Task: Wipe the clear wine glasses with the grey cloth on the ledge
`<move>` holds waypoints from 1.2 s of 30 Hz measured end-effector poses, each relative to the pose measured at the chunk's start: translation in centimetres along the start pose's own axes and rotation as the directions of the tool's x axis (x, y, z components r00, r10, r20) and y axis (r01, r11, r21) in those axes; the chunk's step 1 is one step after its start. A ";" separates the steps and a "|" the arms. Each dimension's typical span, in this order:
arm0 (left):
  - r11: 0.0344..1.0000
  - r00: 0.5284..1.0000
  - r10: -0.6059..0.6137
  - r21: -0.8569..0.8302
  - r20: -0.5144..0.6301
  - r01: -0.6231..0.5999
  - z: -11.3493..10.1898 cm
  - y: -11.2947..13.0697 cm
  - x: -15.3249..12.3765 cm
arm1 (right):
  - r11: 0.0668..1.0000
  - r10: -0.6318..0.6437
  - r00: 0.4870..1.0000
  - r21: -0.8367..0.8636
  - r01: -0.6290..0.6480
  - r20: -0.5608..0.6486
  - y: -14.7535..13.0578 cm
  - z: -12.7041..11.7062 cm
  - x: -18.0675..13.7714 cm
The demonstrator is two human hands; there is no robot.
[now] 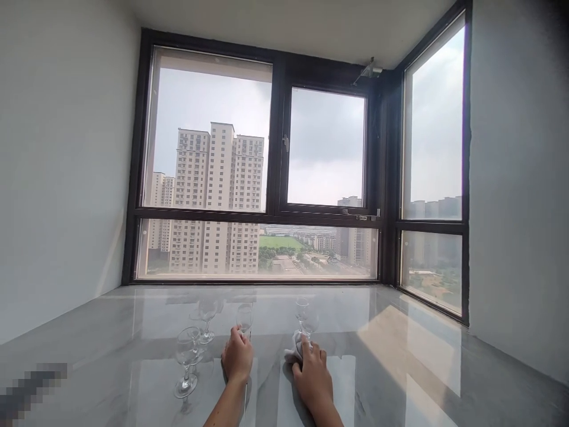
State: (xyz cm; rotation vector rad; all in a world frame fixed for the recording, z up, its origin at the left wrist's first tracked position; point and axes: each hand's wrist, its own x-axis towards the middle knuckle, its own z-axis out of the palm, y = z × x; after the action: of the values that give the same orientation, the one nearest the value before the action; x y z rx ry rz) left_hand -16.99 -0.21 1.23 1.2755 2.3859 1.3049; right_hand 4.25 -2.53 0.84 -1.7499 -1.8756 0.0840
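My left hand (237, 354) is closed at the lower part of a clear stemmed glass (244, 315); its bowl shows above my fingers and the stem is hidden. In my right hand (315, 373) is a bunched white cloth (293, 351), pressed low over the sill. Just beyond the cloth stand clear stemmed glasses, one with its rim (302, 304) upright and another bowl (311, 323) close beside it. Whether the cloth touches them, I cannot tell. Left of my left hand, several more stemmed glasses (185, 388) stand upright in a group.
The glossy grey marble sill (146, 403) reflects the window light. Dark window frames (249, 281) border its far side and right corner. White walls rise at the left (66, 178) and right (515, 237). A pixelated dark patch covers the lower left.
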 end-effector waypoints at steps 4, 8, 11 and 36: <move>1.000 1.000 0.006 0.002 -0.007 -0.006 0.2 0.0 0.0 | 0.992 -0.118 0.991 0.042 0.115 0.057 0.1 -0.5 -1.2; 1.000 1.000 -0.002 -0.003 0.001 0.002 0.2 0.0 0.1 | 0.979 -0.183 0.982 0.100 0.178 0.043 -0.2 -1.4 -1.8; 1.000 1.000 -0.017 -0.004 0.008 0.017 0.2 0.1 0.1 | 0.980 -0.166 0.986 0.108 0.166 -0.003 -0.3 -1.7 -2.0; 1.000 1.000 -0.006 0.000 -0.002 0.006 -0.3 0.6 -0.4 | 0.913 -0.367 0.929 0.210 0.350 0.048 -0.7 -2.4 -3.9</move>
State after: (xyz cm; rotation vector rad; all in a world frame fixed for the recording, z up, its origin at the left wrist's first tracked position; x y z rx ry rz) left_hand -16.50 -0.49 1.75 1.2671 2.3892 1.3052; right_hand 4.62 -7.10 1.78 -1.2650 -2.1408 0.2015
